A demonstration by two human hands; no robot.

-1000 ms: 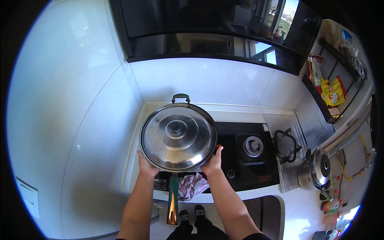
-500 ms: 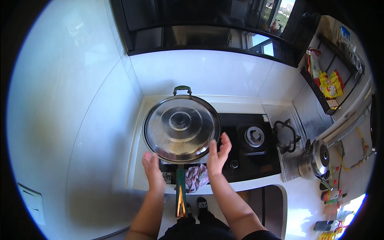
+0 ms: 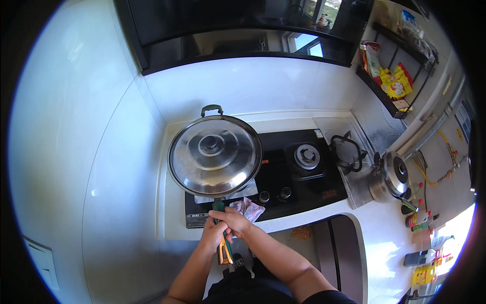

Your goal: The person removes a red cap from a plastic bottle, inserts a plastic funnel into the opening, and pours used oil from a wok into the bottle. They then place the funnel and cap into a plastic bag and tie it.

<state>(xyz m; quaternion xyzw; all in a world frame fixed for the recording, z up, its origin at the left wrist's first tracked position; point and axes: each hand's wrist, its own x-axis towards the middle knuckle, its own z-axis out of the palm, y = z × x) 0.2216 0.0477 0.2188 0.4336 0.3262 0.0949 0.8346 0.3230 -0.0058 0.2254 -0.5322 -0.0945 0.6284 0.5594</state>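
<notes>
- Gripping the green handle (image 3: 218, 205) of the lidded pan (image 3: 212, 175) with left hand (image 3: 213, 234) and right hand (image 3: 234, 221), both wrapped closely round it.
- Located over the left side of the black hob (image 3: 275, 177), lid (image 3: 223, 151) on top.
- Judged at the gripping or steadying stage.
- Calling next, presumably, for a level hold to avoid shifting the lid.

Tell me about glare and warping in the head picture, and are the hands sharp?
In the head view, glare washes out the area beside the bottles at lower right; the lid shows bright highlights; the black hood mirrors a window; wall seams bend, corners go black; left hand and right hand look fairly sharp.
</notes>
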